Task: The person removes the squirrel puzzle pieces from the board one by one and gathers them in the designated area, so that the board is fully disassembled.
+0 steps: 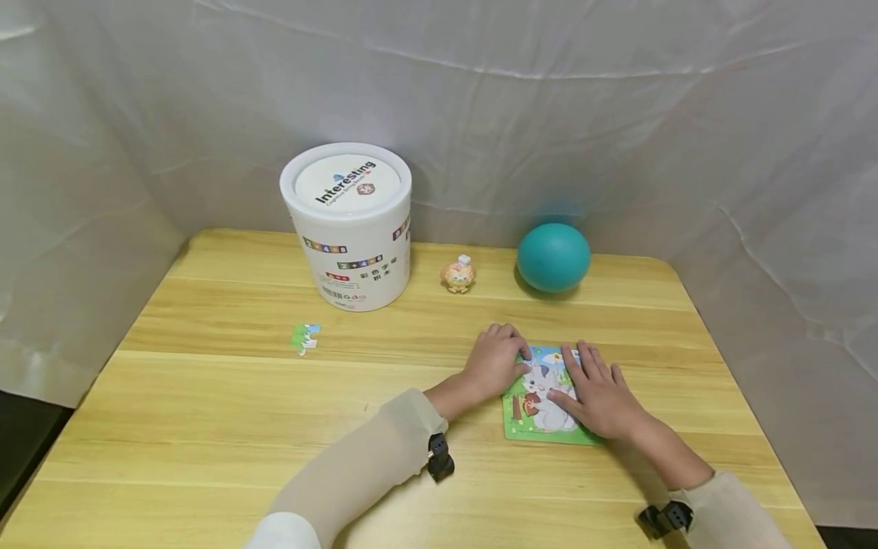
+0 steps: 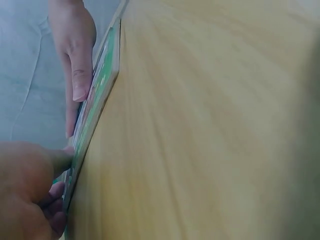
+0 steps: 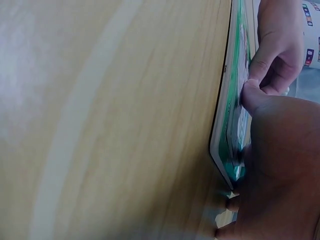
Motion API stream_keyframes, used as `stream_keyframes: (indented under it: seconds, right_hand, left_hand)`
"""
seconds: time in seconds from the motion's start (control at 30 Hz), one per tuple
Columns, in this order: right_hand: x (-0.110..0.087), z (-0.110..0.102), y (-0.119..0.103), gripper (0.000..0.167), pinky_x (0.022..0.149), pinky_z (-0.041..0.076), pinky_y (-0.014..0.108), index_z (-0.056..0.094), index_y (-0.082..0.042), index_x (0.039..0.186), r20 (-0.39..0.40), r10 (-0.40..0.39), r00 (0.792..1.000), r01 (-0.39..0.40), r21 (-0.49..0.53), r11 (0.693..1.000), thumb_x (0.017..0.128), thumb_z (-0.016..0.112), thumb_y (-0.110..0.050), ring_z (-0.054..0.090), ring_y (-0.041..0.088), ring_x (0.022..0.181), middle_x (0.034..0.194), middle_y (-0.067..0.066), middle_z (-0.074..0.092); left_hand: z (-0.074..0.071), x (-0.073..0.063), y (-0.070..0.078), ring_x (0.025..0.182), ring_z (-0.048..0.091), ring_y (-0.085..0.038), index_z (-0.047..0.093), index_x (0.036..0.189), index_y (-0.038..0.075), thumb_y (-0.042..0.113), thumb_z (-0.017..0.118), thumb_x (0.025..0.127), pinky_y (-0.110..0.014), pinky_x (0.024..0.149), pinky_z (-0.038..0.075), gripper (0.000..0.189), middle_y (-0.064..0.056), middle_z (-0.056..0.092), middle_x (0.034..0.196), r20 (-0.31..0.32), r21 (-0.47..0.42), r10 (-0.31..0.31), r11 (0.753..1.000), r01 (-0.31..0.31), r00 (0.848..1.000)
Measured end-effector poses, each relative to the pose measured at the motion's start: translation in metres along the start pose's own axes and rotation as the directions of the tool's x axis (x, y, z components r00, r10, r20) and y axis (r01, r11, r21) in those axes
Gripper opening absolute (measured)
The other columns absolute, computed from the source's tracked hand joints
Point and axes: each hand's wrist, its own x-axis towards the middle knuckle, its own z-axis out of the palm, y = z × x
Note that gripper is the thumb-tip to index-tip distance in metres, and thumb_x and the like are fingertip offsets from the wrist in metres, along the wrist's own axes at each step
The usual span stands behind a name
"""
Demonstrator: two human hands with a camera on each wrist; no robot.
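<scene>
A square jigsaw puzzle (image 1: pixel 549 415) with a grey squirrel-like animal on a green and blue ground lies on the table. At its upper left edge my left hand (image 1: pixel 495 362) pinches the puzzle, thumb on the picture and fingers curled by the side. My right hand (image 1: pixel 604 396) rests flat across the puzzle's right part with fingers spread, covering that side of the picture. The left wrist view shows the puzzle's edge (image 2: pixel 95 122) low on the tabletop, both hands at it. Off to the left lies a loose puzzle piece (image 1: pixel 306 339), green, white and blue.
A large white lidded bucket (image 1: pixel 353 252) stands at the back left of the wooden table (image 1: pixel 206 412). Right of it are a small orange figurine with a white hat (image 1: pixel 458 274) and a teal ball (image 1: pixel 554 258). Grey cloth (image 1: pixel 480 114) hangs behind and beside the table.
</scene>
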Motion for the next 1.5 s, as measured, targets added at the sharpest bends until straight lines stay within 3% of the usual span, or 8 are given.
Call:
stream_keyframes:
  seconds: [0.27, 0.73, 0.93, 1.17, 1.5]
  right_hand:
    - [0.0, 0.003, 0.002, 0.087, 0.111, 0.013, 0.077, 0.019, 0.003, 0.16, -0.002, 0.003, 1.0, -0.003, 0.001, 1.0, 0.102, 0.054, -0.052, 0.009, 0.053, 0.149, 0.163, 0.035, 0.011]
    - [0.001, 0.002, 0.0, 0.087, 0.111, 0.011, 0.077, 0.016, 0.005, 0.159, 0.021, 0.013, 1.0, -0.013, 0.003, 1.0, 0.104, 0.051, -0.052, 0.007, 0.053, 0.15, 0.163, 0.035, 0.008]
    - [0.001, 0.003, 0.001, 0.087, 0.111, 0.01, 0.077, 0.016, 0.005, 0.16, 0.022, 0.014, 1.0, -0.014, 0.003, 1.0, 0.104, 0.051, -0.052, 0.007, 0.054, 0.149, 0.163, 0.035, 0.007]
    - [0.0, 0.005, 0.002, 0.087, 0.11, 0.009, 0.078, 0.015, 0.005, 0.16, 0.015, 0.0, 1.0, 0.0, 0.023, 1.0, 0.104, 0.051, -0.052, 0.005, 0.054, 0.149, 0.163, 0.036, 0.006]
    - [-0.001, 0.003, 0.002, 0.087, 0.11, 0.007, 0.078, 0.014, 0.005, 0.16, 0.016, 0.0, 1.0, 0.0, 0.04, 0.999, 0.105, 0.049, -0.051, 0.004, 0.054, 0.149, 0.163, 0.036, 0.005]
  left_hand:
    - [0.0, 0.0, 0.004, 0.113, 0.05, -0.017, 0.074, 0.103, 0.022, 0.033, 0.072, 0.096, -0.03, 0.093, 0.042, 0.013, 0.004, 0.061, 0.12, 0.005, -0.018, -0.031, 0.999, 0.031, 1.0]
    - [0.002, 0.004, 0.004, 0.11, 0.05, -0.014, 0.074, 0.104, 0.021, 0.035, 0.066, 0.099, -0.029, 0.095, 0.042, 0.016, 0.004, 0.061, 0.12, 0.012, -0.081, -0.073, 0.994, 0.074, 0.997]
    - [0.001, 0.004, 0.002, 0.11, 0.051, -0.014, 0.073, 0.104, 0.021, 0.034, 0.065, 0.1, -0.029, 0.095, 0.043, 0.016, 0.005, 0.062, 0.118, 0.005, -0.104, -0.062, 0.993, 0.062, 0.998]
    - [-0.009, 0.001, -0.004, 0.115, 0.054, -0.016, 0.074, 0.106, 0.018, 0.032, 0.066, 0.099, -0.028, 0.101, 0.044, 0.017, 0.003, 0.064, 0.118, -0.037, -0.169, -0.018, 0.986, 0.011, 0.999]
    - [-0.029, -0.01, -0.023, 0.109, 0.062, -0.015, 0.072, 0.11, 0.014, 0.023, 0.067, 0.1, -0.026, 0.095, 0.05, 0.015, 0.001, 0.071, 0.113, -0.165, -0.356, -0.014, 0.933, -0.046, 0.986]
